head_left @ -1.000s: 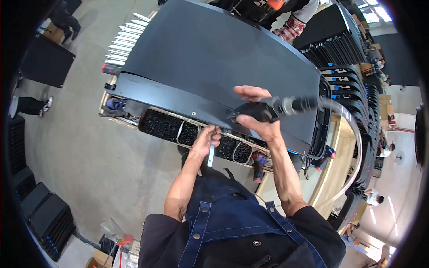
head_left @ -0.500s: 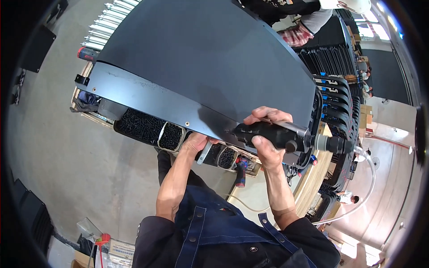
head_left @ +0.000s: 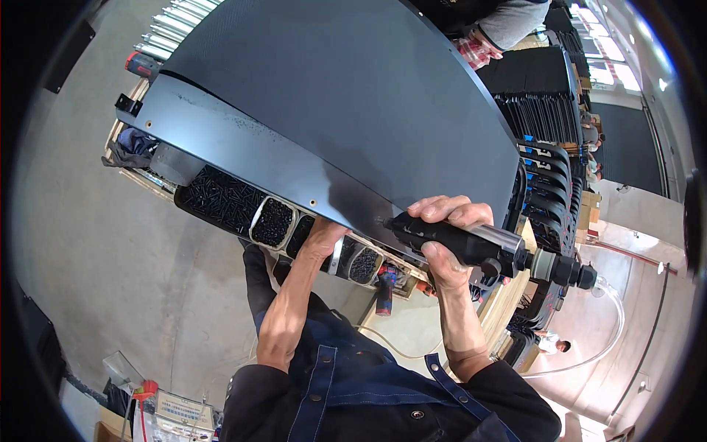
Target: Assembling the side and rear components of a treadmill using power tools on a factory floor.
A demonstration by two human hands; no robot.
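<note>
Right hand [head_left: 449, 239] clenched round the black pneumatic screwdriver [head_left: 471, 247]; grip is a full wrap, fingers over the top of the barrel, thumb underneath; tool's long axis runs roughly 10-to-4 o'clock, bit end at 10, hose coupling [head_left: 563, 270] and clear air hose [head_left: 615, 324] trailing off at 4.

Bit tip [head_left: 383, 221] sits right at the front flange [head_left: 243, 151] of the big dark panel [head_left: 346, 88], touching or just off it; cannot tell which; so the working point lies at 10 o'clock from the grip, in line with the barrel. Flange itself runs about 10-to-4 too, so the tool lies nearly along the edge rather than square to it.

Left hand [head_left: 324, 239] is at 9 o'clock of the right, tucked under the flange lip; fingers hidden behind the edge, so cannot tell whether it grasps anything; it sits just above the compartment tray of black screws [head_left: 221, 199], nearest the small cup bins [head_left: 274, 221].

Right hand is the nearer one to the bit tip; left is beside it, close but apart.

Another person's sleeve [head_left: 508, 18] shows at 12 o'clock beyond the panel.
</note>
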